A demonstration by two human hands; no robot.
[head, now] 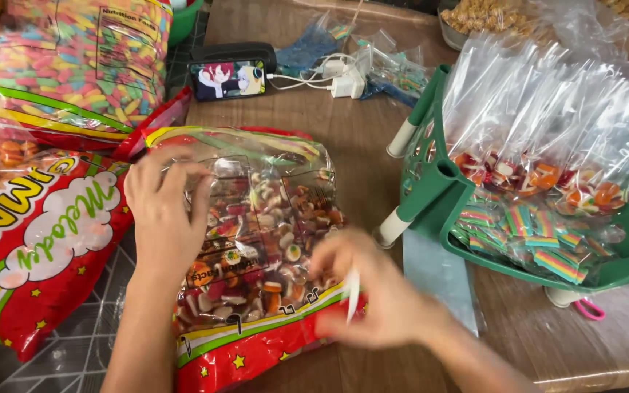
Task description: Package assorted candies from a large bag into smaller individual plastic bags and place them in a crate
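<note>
Resting on the table [343, 153], the candy bag [256, 240] looks heavy, slack, slippery; left hand [163, 211] presses its top film, grip spread flat; right hand [373, 287] blurred, grip unclear. Best held by the sealed edges.

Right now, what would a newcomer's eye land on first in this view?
First the big clear-and-red bag of mixed gummy candies at centre, with the left hand flat on its top and the blurred right hand at its lower right edge. Next, the green basket at right, filled with small clear bags of sweets. At upper left lies a bag of pastel candies.
</note>
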